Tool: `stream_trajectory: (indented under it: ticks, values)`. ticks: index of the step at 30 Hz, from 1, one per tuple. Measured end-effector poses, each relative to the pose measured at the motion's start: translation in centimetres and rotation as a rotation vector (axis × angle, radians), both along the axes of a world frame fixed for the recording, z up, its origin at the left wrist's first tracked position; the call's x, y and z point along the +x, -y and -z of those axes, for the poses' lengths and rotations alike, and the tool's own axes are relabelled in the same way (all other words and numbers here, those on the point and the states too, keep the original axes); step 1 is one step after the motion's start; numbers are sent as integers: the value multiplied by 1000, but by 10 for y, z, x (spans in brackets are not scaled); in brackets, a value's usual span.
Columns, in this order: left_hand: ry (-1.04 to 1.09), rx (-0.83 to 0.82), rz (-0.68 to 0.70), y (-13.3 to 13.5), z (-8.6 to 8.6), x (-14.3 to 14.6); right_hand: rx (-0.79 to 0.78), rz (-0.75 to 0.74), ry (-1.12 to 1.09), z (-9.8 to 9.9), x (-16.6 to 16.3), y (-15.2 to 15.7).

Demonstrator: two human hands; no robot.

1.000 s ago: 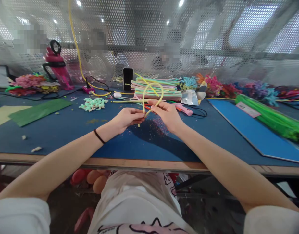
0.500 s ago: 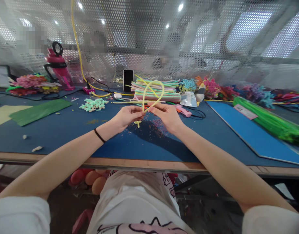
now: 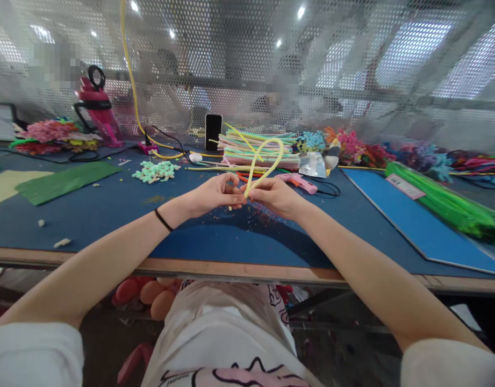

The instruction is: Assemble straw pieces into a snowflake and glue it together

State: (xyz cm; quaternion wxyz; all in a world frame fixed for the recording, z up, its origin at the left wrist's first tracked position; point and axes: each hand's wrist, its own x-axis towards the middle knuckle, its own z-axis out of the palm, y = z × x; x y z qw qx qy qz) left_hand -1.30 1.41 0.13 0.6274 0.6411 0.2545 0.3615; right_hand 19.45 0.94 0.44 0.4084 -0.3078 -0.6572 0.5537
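Observation:
My left hand (image 3: pixel 213 196) and my right hand (image 3: pixel 273 195) meet above the blue table mat (image 3: pixel 110 215), fingers pinched together. Between them they hold the ends of a yellow pipe cleaner (image 3: pixel 267 156) bent into a loop that stands up and leans right above my fingers. Behind the loop lies a stack of pastel pipe cleaners (image 3: pixel 259 150). A black band sits on my left wrist.
A pink glue gun (image 3: pixel 298 181), a phone (image 3: pixel 213 130), a pink bottle (image 3: pixel 97 107), mint pipe-cleaner shapes (image 3: pixel 155 171), green and yellow sheets (image 3: pixel 62 181) at left, a blue board (image 3: pixel 420 215) and a green pipe-cleaner bundle (image 3: pixel 452 204) at right. A perforated screen stands behind.
My hands have drawn closer together, and the yellow loop has narrowed and tipped to the right. The short twisted end seen below my left hand half a second ago is now hidden.

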Motion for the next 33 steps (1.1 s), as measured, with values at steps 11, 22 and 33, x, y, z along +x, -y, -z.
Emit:
stream_trajectory:
  ticks: [11,22,33]
  values:
    - [190,-73,-115,0,7,9,-140,196,-179,2,-6,0]
    - [252,-19,-120,-3,11,10,-152,159,-185,4,-5,1]
    - [242,27,-155,-6,11,9,-170,128,-195,3,-6,2]
